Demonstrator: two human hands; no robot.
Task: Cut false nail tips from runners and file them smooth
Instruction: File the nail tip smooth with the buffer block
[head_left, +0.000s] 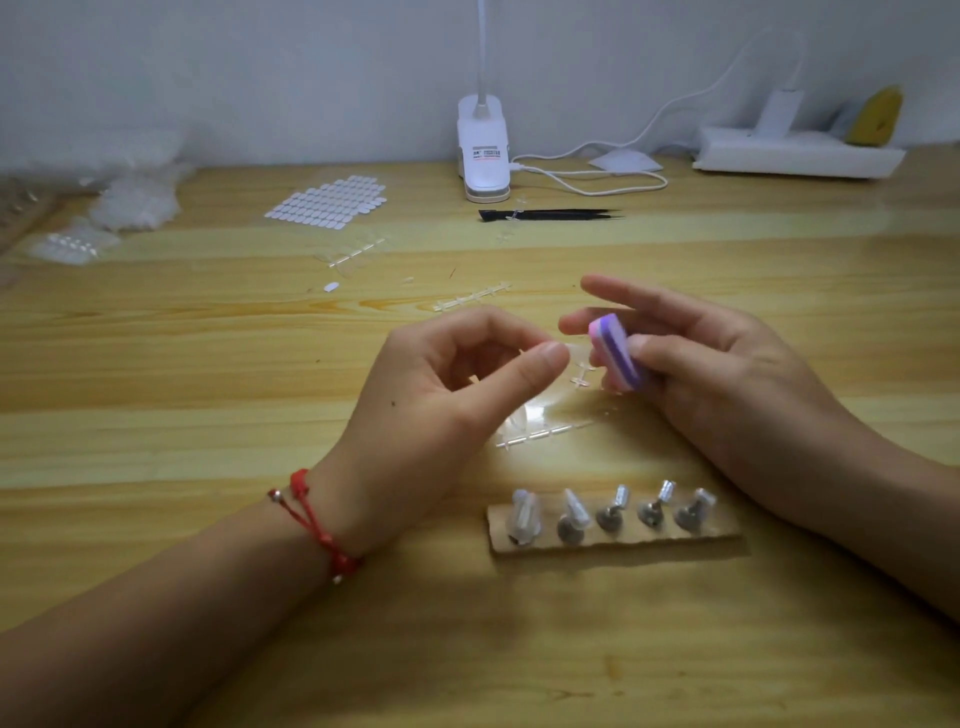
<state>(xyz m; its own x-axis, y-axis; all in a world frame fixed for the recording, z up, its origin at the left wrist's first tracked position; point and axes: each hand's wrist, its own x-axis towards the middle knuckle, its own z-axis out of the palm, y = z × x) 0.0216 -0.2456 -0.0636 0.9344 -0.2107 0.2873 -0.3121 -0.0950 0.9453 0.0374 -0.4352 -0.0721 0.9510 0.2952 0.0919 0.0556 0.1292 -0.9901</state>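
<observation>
The left hand (457, 384) pinches a clear nail tip (577, 354) between thumb and forefinger. The right hand (727, 374) grips the buffer block (615, 358), which seems to touch it. Pinch firmly and stroke lightly along the cut edge. A runner (540, 434) lies below the pinch.

We're at what looks like a small home nail-craft station: a wood-grain bench (208, 364) against a plain white wall (260, 78), clip-on lamp (483, 150) and power strip (795, 153) at the back, bags of clear nail tips (135, 202) and adhesive tabs (327, 202) lying about.
</observation>
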